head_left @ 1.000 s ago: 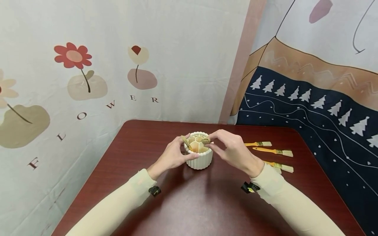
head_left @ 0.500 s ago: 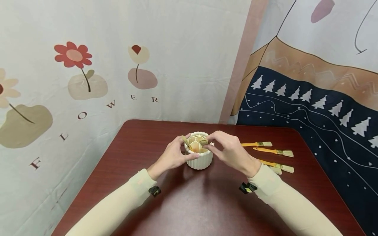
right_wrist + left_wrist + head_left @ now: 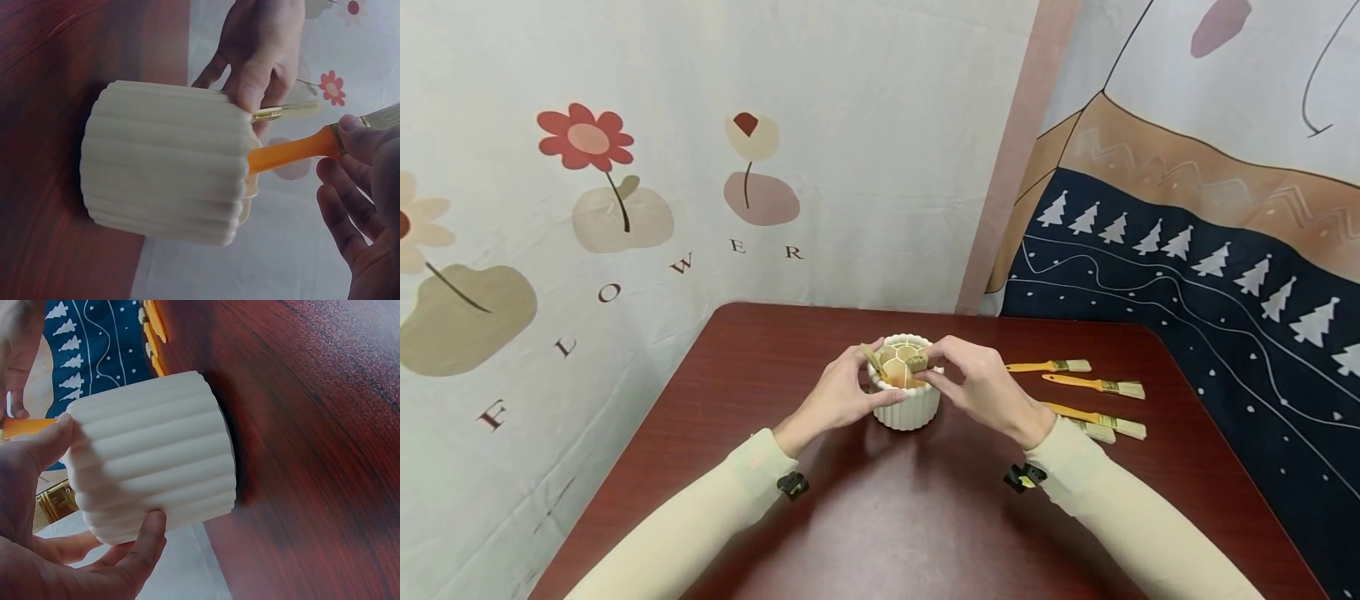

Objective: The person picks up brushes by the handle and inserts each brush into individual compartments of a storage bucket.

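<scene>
Right grip (image 3: 985, 383): clamped on a brush (image 3: 294, 152). Thumb and fingers pinch it around the metal collar, bristles up, orange handle angled down past the rim into the white pot (image 3: 908, 413). Handle's lower end is hidden in there; can't tell which compartment.

Left grip (image 3: 837, 390): clamped on the pot, thumb at the near rim, fingers round the left wall. Pot is upright on the surface (image 3: 850, 525), between my two grips. Divider (image 3: 904, 360) inside it: round centre, ribs out to the wall.

Second brush (image 3: 874, 364) is in the pot right beside my left grip, bristles up, leaning left at the rim. Can't tell if my fingers touch it.

Just behind each grip: a cream sleeve (image 3: 700, 517) and a dark wrist unit (image 3: 792, 485).

Right of my right grip, apart from the pot: four loose brushes (image 3: 1093, 386) flat on the surface, orange handles toward that grip, bristles pointing away. The two closest to me overlap, lower one partly covered.

Beyond both grips, past the surface edge: pale flower backdrop (image 3: 880, 167) ahead and left, navy cloth (image 3: 1157, 283) with white trees off to the right.
</scene>
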Action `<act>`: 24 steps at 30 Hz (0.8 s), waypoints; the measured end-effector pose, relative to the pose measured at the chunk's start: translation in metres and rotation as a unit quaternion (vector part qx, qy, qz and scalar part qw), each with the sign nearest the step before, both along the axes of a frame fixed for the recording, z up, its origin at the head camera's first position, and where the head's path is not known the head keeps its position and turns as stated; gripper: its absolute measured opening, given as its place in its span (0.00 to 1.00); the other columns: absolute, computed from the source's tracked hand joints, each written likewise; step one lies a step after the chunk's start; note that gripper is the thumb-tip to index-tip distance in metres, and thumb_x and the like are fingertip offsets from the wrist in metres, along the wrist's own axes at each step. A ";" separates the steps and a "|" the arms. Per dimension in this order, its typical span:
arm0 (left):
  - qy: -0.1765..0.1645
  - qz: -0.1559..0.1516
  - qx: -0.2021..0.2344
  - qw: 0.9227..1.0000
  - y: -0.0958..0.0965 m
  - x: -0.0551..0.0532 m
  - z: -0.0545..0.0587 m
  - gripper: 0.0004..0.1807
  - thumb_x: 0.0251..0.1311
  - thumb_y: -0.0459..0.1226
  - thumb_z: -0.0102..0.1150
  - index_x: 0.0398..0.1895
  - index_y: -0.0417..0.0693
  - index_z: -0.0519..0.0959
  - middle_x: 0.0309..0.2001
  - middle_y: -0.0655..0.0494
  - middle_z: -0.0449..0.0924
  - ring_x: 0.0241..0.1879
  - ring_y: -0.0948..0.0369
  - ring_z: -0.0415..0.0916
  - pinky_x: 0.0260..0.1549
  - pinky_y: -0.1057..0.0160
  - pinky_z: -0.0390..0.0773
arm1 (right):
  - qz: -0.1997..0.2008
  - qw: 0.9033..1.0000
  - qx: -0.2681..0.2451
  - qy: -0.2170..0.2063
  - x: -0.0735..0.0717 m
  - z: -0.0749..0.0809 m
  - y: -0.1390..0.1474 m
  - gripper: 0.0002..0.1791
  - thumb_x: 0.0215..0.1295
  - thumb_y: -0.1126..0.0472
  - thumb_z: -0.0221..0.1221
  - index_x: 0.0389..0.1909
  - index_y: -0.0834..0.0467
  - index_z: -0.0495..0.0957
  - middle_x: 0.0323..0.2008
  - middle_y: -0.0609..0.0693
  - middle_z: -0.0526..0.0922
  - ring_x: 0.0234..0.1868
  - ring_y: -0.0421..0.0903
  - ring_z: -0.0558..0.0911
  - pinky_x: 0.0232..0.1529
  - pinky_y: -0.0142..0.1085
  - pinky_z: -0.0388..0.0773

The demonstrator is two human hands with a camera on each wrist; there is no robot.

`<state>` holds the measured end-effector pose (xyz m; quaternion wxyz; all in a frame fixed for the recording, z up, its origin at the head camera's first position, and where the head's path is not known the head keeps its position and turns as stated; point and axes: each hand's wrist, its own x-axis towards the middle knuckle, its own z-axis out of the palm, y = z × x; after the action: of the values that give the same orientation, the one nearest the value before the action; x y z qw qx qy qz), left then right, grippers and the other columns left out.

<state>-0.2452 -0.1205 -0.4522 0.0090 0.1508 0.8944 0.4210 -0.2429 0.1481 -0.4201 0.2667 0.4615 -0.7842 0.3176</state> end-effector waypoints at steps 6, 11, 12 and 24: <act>-0.001 0.001 0.002 1.000 0.000 -0.001 0.000 0.58 0.62 0.53 0.90 0.91 0.50 0.69 0.79 0.40 0.78 0.57 0.56 0.93 0.72 0.43 0.85 | 0.004 1.000 0.002 -0.015 -0.003 -0.007 -0.001 0.23 0.60 0.74 0.84 0.53 0.57 0.89 0.46 0.50 0.93 0.44 0.44 0.91 0.46 0.42 0.95; -0.001 -0.005 0.007 1.000 -0.001 -0.001 0.000 0.58 0.62 0.52 0.90 0.92 0.47 0.68 0.77 0.39 0.79 0.56 0.55 0.94 0.72 0.43 0.86 | 0.001 1.000 0.004 -0.023 -0.006 -0.013 0.000 0.24 0.59 0.74 0.85 0.53 0.56 0.89 0.45 0.49 0.93 0.43 0.43 0.91 0.45 0.41 0.95; 0.000 -0.006 0.006 1.000 -0.001 -0.001 0.000 0.59 0.62 0.52 0.90 0.92 0.47 0.68 0.77 0.39 0.79 0.56 0.55 0.94 0.71 0.43 0.86 | 0.002 1.000 0.004 -0.025 -0.007 -0.014 0.000 0.23 0.59 0.74 0.85 0.53 0.57 0.89 0.44 0.49 0.93 0.43 0.43 0.91 0.44 0.42 0.95; 0.008 -0.006 0.000 1.000 -0.001 -0.002 -0.001 0.59 0.62 0.52 0.90 0.92 0.44 0.68 0.76 0.39 0.79 0.56 0.56 0.94 0.71 0.44 0.86 | 0.005 0.999 0.008 -0.044 -0.012 -0.022 0.000 0.19 0.63 0.72 0.84 0.51 0.58 0.88 0.44 0.50 0.92 0.44 0.44 0.92 0.45 0.48 0.96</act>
<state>-0.2473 -0.1215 -0.4536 0.0039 0.1594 0.8938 0.4193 -0.2546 0.1483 -0.4420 0.2262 0.4531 -0.7954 0.3329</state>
